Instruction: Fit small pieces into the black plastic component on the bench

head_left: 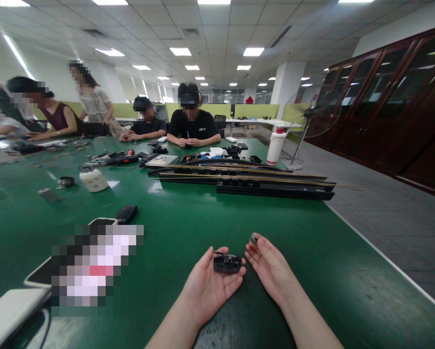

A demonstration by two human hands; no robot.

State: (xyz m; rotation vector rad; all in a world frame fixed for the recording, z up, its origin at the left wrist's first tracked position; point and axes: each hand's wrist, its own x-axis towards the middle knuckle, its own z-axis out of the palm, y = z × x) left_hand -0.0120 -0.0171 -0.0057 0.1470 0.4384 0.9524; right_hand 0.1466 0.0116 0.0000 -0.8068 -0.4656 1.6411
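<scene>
My left hand (212, 281), palm up, cradles a small black plastic part (227, 263) with recesses in its top; its exact kind is unclear. The part lies across the fingers, with the thumb along its near-left end. To the right, my right hand (266, 264) pinches a tiny piece with a silvery grey face (254, 239) between thumb and fingertips. That piece is too small to name. Both hands are above the green table, close together, and the two pieces are apart.
Black rails with thin brass-coloured rods (275, 186) lie across the green table (181, 218). A white bottle with a red cap (276, 147) stands behind them. On the left are a patterned jar (93, 179), a dark case (127, 214) and a white box (11, 315). Several people sit or stand beyond.
</scene>
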